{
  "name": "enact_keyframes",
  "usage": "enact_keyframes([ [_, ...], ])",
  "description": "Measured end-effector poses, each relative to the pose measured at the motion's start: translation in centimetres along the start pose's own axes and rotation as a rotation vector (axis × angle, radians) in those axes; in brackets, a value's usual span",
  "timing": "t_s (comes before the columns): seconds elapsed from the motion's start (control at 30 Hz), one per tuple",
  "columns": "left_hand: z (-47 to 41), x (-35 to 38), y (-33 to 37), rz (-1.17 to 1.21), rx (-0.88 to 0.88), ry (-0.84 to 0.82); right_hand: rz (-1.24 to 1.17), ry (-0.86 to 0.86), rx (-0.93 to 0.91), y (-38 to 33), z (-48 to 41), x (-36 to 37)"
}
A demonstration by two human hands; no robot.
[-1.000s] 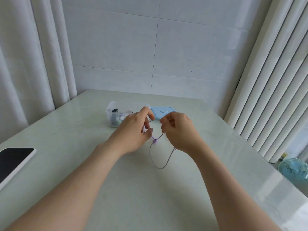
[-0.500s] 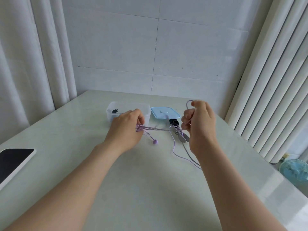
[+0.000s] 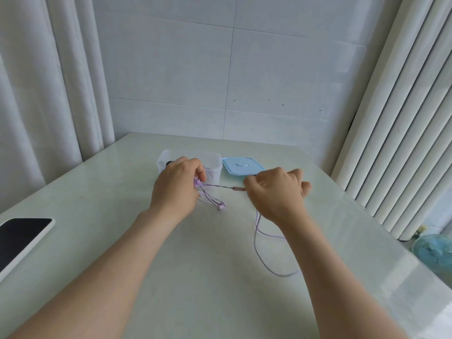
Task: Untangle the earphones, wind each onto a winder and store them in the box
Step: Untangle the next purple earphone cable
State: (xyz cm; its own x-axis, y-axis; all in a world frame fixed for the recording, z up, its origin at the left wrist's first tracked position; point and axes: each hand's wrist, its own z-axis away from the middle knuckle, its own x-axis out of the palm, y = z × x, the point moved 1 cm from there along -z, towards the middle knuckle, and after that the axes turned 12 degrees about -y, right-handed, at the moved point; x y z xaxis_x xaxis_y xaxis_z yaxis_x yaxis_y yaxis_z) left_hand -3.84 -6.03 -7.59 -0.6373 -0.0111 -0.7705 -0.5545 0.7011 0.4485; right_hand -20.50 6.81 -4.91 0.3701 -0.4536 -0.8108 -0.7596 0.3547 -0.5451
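Purple earphone cable [image 3: 221, 187] taut between left hand [image 3: 177, 189]; right hand [image 3: 277, 192]

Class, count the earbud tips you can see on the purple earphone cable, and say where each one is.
1. One earbud hangs on thin strands just below the left hand, above the table. Its partner may be hidden in that hand or in the bunched strands.

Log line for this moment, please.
step: untangling | left hand: pinching cord | right hand: gripping cord | box: open, lid beside
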Motion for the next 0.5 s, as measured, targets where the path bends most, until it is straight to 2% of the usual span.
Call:
enact_keyframes([
  [0.07, -0.2, 0.2, -0.2, 0.048, 0.012, 0.004, 0.132, -0.073, -0.039, 0.3, 0.0, 0.6],
  [0.2, -0.4, 0.5, 0.1, 0.174, 0.04, -0.027, 0.173, -0.178, -0.129, -0.2, 0.2, 1.2],
  [0.27, -0.3, 0.7, 0.3, 0.19, 0.047, -0.054, 0.132, -0.201, -0.206, -0.6, 0.3, 1.5],
  [0.4, -0.3, 1.0, 0.7, 0.205, 0.045, -0.094, -0.064, -0.354, -0.323, -1.6, 1.1, 2.1],
  [0.5, -0.3, 0.9, 0.7, 0.218, 0.026, -0.125, -0.186, -0.358, -0.378, -1.9, 1.4, 2.0],
])
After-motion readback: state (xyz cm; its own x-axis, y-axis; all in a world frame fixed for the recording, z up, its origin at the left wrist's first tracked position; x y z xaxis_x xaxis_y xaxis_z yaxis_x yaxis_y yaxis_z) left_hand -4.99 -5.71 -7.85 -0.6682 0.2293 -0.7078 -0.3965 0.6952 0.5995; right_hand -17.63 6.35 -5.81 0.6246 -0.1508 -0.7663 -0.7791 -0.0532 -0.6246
